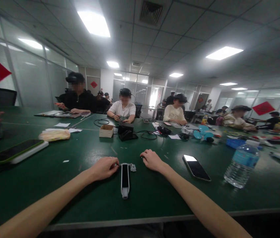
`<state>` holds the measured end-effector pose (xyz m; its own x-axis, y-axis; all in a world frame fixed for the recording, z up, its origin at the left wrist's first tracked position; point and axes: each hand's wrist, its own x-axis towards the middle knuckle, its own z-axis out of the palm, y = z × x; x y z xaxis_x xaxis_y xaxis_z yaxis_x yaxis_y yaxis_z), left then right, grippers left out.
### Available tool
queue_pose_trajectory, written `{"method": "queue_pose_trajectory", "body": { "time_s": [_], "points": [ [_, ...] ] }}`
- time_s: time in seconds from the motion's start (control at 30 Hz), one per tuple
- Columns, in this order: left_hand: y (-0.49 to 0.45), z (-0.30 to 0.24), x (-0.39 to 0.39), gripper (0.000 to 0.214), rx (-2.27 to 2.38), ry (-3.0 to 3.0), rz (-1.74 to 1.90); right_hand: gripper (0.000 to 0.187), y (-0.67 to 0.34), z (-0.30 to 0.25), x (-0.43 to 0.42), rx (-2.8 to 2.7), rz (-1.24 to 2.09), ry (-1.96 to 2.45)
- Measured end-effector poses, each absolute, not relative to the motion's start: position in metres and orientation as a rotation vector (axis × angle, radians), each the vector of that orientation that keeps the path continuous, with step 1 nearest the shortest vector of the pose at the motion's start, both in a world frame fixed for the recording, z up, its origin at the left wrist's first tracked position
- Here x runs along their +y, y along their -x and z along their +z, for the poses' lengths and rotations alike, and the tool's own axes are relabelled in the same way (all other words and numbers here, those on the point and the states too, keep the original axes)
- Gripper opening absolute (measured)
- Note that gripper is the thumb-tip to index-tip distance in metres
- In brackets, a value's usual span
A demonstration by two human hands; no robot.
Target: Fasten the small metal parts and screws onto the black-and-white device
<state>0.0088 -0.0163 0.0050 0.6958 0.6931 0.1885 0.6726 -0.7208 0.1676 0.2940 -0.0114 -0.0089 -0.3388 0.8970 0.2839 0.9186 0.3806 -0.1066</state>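
A slim white device with a black face (125, 178) lies lengthwise on the green table (154, 195) between my arms. My left hand (104, 168) rests beside its far end, fingers curled in a pinch at the device's tip. A small grey part (133, 168) sits right of that end. My right hand (151, 160) lies on the table just beyond the small part, fingers curled under, and whether it holds anything is hidden.
A phone (196, 168) and a water bottle (242, 163) lie to the right. A phone on a white slab (16, 151), a bagged item (54, 134), a small cardboard box (106, 131) and a black box (125, 132) sit farther out. Several people work across the table.
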Motion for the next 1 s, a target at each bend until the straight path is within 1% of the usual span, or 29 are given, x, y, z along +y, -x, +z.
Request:
{"method": "queue_pose_trajectory", "body": {
  "time_s": [0.3, 0.4, 0.5, 0.63, 0.73, 0.87, 1.0],
  "points": [
    [-0.009, 0.006, -0.015, 0.021, 1.164, -2.798, 0.368, 0.009, -0.283, -0.004, -0.019, -2.380, -0.123, 1.564],
    [-0.009, 0.004, -0.014, 0.021, 1.172, -2.797, 0.435, 0.009, -0.273, 0.004, -0.029, -2.374, -0.186, 1.457],
    [-0.008, 0.003, -0.014, 0.022, 1.154, -2.792, 0.551, 0.010, -0.258, 0.009, -0.041, -2.355, -0.237, 1.254],
    [-0.011, 0.003, -0.021, 0.026, 0.942, -2.803, 0.620, 0.010, -0.237, 0.007, -0.057, -2.363, -0.200, 0.953],
    [-0.014, 0.002, -0.027, 0.023, 0.800, -2.833, 0.596, 0.013, -0.227, 0.001, -0.064, -2.372, -0.172, 0.800],
    [-0.016, -0.001, -0.029, 0.024, 0.774, -2.851, 0.607, 0.018, -0.222, -0.005, -0.066, -2.350, -0.200, 0.705],
    [-0.016, -0.003, -0.028, 0.024, 0.790, -2.783, 0.634, 0.017, -0.223, -0.006, -0.064, -2.333, -0.204, 0.702]
  ]
}}
